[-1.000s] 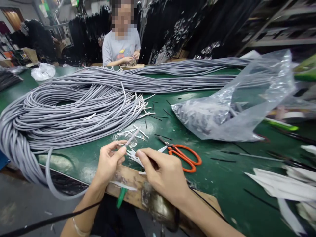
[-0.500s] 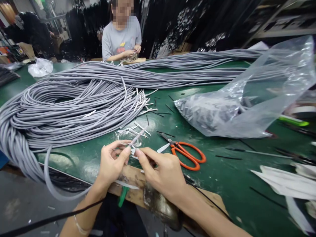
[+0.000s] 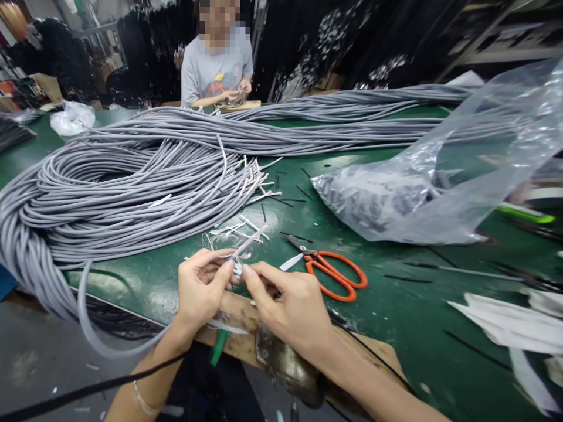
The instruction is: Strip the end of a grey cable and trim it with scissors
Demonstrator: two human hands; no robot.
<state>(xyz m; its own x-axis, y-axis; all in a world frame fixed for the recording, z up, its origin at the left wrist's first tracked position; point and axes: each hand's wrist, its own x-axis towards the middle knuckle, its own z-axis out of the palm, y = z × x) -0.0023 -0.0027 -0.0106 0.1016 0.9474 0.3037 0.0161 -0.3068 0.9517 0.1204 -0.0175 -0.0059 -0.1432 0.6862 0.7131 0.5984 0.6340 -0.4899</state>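
Note:
My left hand [image 3: 200, 290] pinches a grey, flat-looking strip of cable or sleeve [image 3: 250, 240] between thumb and fingers, its free end pointing up and right. Just beside it my right hand [image 3: 285, 296] is closed in a pinch at small white pieces [image 3: 238, 268] at the strip's lower end. Their exact kind is too small to tell, and the fingertips partly hide them. Right of my hands lie orange-handled scissors [image 3: 336, 275], blades apart. Below my hands is a wooden board [image 3: 235, 308] with a worn metal clamp [image 3: 284, 363] at the table edge.
A large coil of grey cables [image 3: 132, 193] fills the left of the green table [image 3: 281, 316]. A clear plastic bag [image 3: 396, 205] of small parts stands right. White scraps [image 3: 505, 322] lie nearer on that side. Across the table sits a person [image 3: 215, 67] working with their hands.
My hands stay almost in place, with the strip and white pieces shifting only slightly between the fingers. The person opposite moves their hands a little.

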